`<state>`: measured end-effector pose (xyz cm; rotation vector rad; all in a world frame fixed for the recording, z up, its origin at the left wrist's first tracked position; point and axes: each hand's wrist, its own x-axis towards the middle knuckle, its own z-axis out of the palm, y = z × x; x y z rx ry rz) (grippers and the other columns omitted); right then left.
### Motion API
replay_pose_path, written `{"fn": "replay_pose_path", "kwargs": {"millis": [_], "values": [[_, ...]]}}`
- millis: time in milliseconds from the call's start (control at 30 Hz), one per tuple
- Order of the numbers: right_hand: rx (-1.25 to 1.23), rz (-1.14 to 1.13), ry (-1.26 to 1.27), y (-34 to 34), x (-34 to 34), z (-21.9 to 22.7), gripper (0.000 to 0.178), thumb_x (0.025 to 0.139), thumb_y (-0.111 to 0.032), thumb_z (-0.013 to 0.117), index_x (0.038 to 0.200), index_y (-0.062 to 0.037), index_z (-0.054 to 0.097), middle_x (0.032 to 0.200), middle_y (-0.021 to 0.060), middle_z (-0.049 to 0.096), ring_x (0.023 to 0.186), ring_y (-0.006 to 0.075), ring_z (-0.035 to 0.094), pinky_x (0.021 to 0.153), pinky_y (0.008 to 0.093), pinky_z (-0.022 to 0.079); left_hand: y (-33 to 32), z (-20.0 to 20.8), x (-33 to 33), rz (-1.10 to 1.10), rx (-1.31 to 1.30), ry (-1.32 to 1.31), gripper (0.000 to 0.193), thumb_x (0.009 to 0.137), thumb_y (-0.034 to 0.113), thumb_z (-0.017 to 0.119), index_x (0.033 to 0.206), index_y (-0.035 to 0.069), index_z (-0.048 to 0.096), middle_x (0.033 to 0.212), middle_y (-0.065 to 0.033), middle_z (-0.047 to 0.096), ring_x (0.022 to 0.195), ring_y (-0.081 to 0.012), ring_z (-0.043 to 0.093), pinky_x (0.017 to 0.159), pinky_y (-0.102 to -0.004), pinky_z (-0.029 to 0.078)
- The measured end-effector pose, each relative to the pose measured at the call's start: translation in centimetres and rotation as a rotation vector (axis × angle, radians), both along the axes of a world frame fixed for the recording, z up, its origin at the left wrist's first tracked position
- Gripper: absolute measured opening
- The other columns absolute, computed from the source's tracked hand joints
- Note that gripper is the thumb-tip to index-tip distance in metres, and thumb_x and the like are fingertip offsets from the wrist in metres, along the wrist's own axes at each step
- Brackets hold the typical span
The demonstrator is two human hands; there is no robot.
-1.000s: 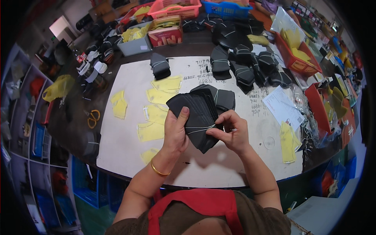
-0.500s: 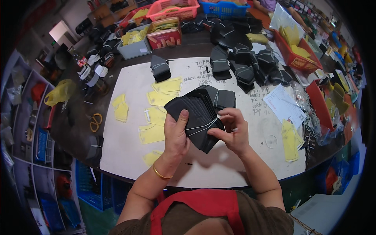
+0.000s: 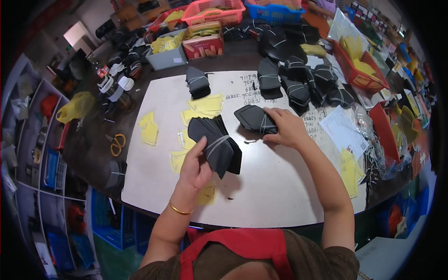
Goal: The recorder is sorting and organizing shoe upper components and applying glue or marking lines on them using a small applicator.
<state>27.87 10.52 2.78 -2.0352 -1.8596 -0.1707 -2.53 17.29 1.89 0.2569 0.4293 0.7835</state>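
A fanned stack of black cut pieces, bound with a pale band, is held up by my left hand, the thumb lying on its face. To the right, my right hand grips the right end of a second banded stack of black pieces, fingers on top and thumb at the near side. That second stack is at the white board; whether it is lifted off I cannot tell. Yellow pattern pieces lie beyond and partly behind the left stack.
More banded black bundles stand along the board's far side. Orange-handled scissors lie on the dark table at left. A red basket of yellow pieces is at far right, near a printed paper sheet. Crates and boxes line the back.
My right hand has left the held stack's band and moved right and away onto the second stack. My left hand has shifted left and nearer with its stack, which is now turned more upright.
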Motion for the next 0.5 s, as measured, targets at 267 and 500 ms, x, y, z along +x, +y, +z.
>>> {"fn": "replay_pose_path", "kwargs": {"millis": [267,500], "values": [[0.121,-0.488,-0.093,7.6,3.1,5.5,0.062,0.077,-0.047,0.081,0.13,-0.0173,0.065,0.143,0.0081,0.055,0.126,0.0292,0.055,0.088,0.0474,0.057,-0.4,0.9,0.2,0.01,0.014,0.011,0.035,0.105,0.02,0.056,0.133,-0.002,0.054,0.125,-0.0187,0.064,0.116,-0.0319,0.064,0.105,-0.0481,0.052],[0.293,0.563,0.351,-0.6,-7.3,5.5,0.027,0.08,-0.007,0.081,0.107,-0.0112,0.076,0.096,0.0062,0.072,0.081,0.0245,0.07,0.068,0.0316,0.057,-1.0,2.3,1.7,0.0,0.165,0.046,0.044,0.105,0.023,0.057,0.14,0.001,0.045,0.13,-0.0139,0.061,0.117,-0.0258,0.065,0.102,-0.0426,0.056]]}}
